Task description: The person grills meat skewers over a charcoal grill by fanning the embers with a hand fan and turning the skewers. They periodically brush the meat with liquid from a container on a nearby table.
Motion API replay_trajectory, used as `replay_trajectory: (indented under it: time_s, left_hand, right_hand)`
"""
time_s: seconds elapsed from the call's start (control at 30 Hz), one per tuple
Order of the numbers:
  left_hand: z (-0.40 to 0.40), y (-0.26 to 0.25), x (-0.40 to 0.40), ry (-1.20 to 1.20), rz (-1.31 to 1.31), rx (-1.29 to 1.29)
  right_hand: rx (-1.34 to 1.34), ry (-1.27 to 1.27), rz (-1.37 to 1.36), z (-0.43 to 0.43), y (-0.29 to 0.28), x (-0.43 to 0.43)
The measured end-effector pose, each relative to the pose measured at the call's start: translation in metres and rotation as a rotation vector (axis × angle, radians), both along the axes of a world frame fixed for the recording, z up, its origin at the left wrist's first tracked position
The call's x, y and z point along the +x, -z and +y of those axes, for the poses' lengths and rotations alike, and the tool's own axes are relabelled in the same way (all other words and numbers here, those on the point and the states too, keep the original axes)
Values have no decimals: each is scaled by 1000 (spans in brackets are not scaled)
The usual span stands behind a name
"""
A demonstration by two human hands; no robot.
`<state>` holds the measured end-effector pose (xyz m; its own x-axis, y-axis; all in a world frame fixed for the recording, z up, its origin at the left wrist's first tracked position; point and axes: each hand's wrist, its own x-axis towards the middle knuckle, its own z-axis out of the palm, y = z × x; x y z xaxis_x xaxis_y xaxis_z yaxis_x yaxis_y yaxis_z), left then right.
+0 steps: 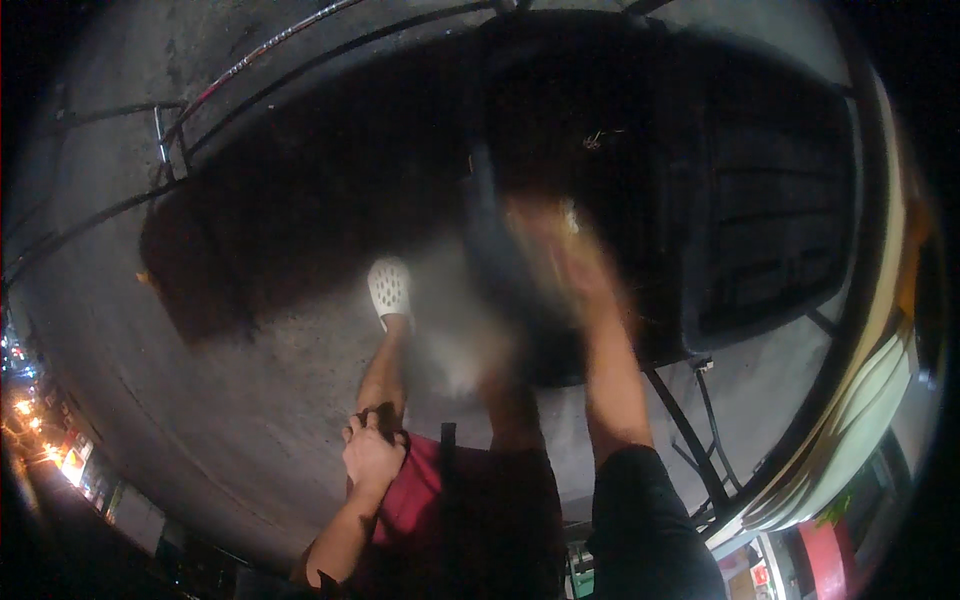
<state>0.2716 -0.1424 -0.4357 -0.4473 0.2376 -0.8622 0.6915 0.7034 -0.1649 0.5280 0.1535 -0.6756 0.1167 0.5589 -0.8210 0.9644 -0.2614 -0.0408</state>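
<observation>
My left hand [375, 454] rests on my bent knee beside the hem of the maroon shorts [411, 487]; its fingers are spread and hold nothing. My right hand [574, 262] reaches forward over a large black padded or panelled surface [600, 172]. Motion blurs that hand, and a small whitish patch shows at its fingers, so I cannot tell whether it grips anything. Ahead of it, a few thin pale strands [594, 140] lie on the black surface. A white perforated clog [389, 289] is on my foot, next to the near edge of the black surface.
Dark metal rails [322, 64] curve along the far side. Thin metal legs [694, 435] stand at the lower right. Grey concrete floor [247, 405] lies around my foot. A pale draped sheet [847, 435] hangs at the right. A hazy patch blurs the middle of the view.
</observation>
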Motion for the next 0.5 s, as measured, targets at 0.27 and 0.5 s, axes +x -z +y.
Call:
replay_trajectory:
  time_s: [0.27, 0.5]
  left_hand:
    - [1, -1, -2, -10, -4, -30]
    - [-2, 2, -1, -14, -30, -40]
  right_hand:
    - [-55, 94, -246, -12, 3, -7]
    - [-127, -100, -45, 12, -45, 22]
